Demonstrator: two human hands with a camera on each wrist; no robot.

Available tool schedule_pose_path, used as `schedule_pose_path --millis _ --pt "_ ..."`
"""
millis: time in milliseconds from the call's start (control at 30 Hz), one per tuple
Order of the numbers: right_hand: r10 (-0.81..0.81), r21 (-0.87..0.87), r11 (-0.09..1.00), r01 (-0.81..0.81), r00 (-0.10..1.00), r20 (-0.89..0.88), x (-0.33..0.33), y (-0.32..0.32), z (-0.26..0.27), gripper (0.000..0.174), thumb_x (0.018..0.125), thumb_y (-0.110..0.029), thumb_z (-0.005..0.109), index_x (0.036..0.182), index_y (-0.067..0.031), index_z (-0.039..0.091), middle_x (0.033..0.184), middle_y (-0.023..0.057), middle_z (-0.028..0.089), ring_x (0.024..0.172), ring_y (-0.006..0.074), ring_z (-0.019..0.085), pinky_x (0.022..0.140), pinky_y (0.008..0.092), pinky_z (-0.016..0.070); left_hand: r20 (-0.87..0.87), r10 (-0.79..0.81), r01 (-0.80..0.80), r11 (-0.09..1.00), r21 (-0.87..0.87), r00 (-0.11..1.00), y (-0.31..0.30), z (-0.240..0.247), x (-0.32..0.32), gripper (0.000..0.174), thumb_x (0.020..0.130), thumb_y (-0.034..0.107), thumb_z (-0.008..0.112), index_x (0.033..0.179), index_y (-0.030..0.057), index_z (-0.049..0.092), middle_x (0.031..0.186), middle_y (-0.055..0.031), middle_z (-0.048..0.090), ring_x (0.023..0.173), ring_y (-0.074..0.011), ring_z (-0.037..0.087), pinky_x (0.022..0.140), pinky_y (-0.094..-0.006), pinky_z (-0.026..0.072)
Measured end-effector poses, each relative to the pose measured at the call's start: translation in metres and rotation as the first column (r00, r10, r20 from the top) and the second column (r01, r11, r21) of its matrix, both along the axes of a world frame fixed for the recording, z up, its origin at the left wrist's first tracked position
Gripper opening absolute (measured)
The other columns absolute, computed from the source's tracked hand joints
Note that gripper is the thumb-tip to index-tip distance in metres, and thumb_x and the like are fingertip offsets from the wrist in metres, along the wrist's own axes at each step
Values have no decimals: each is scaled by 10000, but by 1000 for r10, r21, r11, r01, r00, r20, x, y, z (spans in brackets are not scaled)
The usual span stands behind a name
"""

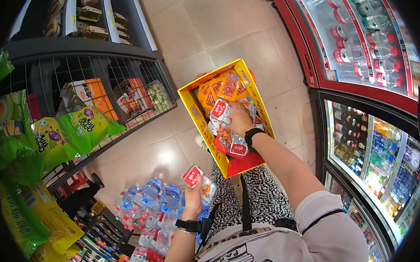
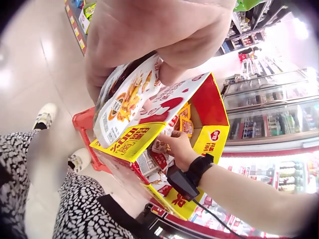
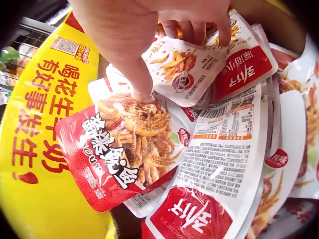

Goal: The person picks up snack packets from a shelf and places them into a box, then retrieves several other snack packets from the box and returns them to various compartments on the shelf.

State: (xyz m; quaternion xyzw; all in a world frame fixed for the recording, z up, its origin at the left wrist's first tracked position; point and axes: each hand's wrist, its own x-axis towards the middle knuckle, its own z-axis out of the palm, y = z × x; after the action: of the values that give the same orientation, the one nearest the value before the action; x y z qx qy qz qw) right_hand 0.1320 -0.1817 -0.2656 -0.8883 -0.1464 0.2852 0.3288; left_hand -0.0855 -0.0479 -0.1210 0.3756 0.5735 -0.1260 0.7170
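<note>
A yellow and red box (image 1: 195, 123) holds orange packets (image 1: 230, 86) and several red and white snack packets (image 3: 194, 199). Inside it, my right hand (image 1: 240, 118) pinches a white packet with a red label (image 1: 221, 111); in the right wrist view the fingers lie over this white packet (image 3: 182, 69), above a squid packet (image 3: 134, 144). Outside the box, toward my body, my left hand (image 1: 193, 198) grips red and white packets (image 1: 206, 188). In the left wrist view the held packet (image 2: 130, 102) shows large in front of the box (image 2: 215, 144).
Shelves with green snack bags (image 1: 88, 125) stand at the left. Wrapped water bottles (image 1: 151, 193) are on the floor at lower left. Drink fridges (image 1: 305, 40) line the right side. A red plastic object (image 2: 85, 122) is beside the box in the left wrist view.
</note>
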Motion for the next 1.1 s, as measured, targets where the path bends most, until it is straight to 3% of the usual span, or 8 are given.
schedule_pose_path --millis 200,300,400,500,600,833,1033,1100 --pt "-7 -72 997 15 993 116 -1 -1 -2 576 588 -156 756 1082 -38 483 1096 129 487 1067 318 425 908 441 348 1 8 -8 1000 0 1000 0 -5 -7 401 897 216 527 1256 68 428 1059 -139 598 924 -237 603 775 -364 513" --pt "57 -95 994 -50 995 83 2 -4 0 534 593 -125 746 1057 -37 497 1082 114 498 1056 315 431 904 422 356 4 16 -16 1000 0 1000 -1 -5 -7 404 896 215 530 1257 67 426 1061 -142 597 922 -240 604 773 -368 515" --pt "2 -62 998 1 999 50 -4 2 -7 489 592 -106 745 1013 -38 506 1054 121 514 1071 305 443 899 409 362 2 13 -13 1000 9 1000 -1 -3 -6 406 896 213 530 1258 65 425 1062 -146 596 922 -244 604 773 -369 515" --pt "-117 24 992 121 984 -132 -8 1 -15 536 595 -81 729 1064 -27 474 1075 136 497 1076 325 427 904 420 371 5 13 -13 1000 14 1000 -2 -3 -6 404 897 210 527 1259 63 424 1063 -151 596 926 -251 603 774 -372 514" --pt "-158 13 987 163 974 -165 -8 0 -15 582 579 -117 752 1076 -25 464 1089 149 486 1091 340 420 913 429 371 5 22 -22 1000 16 1000 -3 -3 -5 399 898 206 525 1255 60 425 1063 -155 595 929 -258 602 776 -376 514" --pt "-111 -61 992 109 994 -16 -9 3 -8 680 533 -205 798 1095 -32 457 1117 163 473 1112 348 407 932 433 360 -13 18 -18 1000 14 1000 -5 -5 -7 387 900 204 522 1246 59 428 1058 -153 597 931 -254 602 770 -376 518" --pt "-152 -145 980 138 984 -96 -5 5 -5 593 552 -189 790 1038 -28 492 1053 183 550 1016 354 512 868 411 412 -29 3 -3 1000 18 1000 -8 -2 -6 379 904 217 515 1238 56 436 1061 -147 597 930 -247 602 768 -374 519" --pt "-186 -76 982 172 955 -233 -7 0 -5 577 572 -128 764 1065 -22 482 995 180 592 963 350 560 836 399 439 -25 -5 6 1000 19 1000 -8 -1 -6 381 904 222 515 1237 55 438 1063 -144 597 929 -247 603 766 -374 519"
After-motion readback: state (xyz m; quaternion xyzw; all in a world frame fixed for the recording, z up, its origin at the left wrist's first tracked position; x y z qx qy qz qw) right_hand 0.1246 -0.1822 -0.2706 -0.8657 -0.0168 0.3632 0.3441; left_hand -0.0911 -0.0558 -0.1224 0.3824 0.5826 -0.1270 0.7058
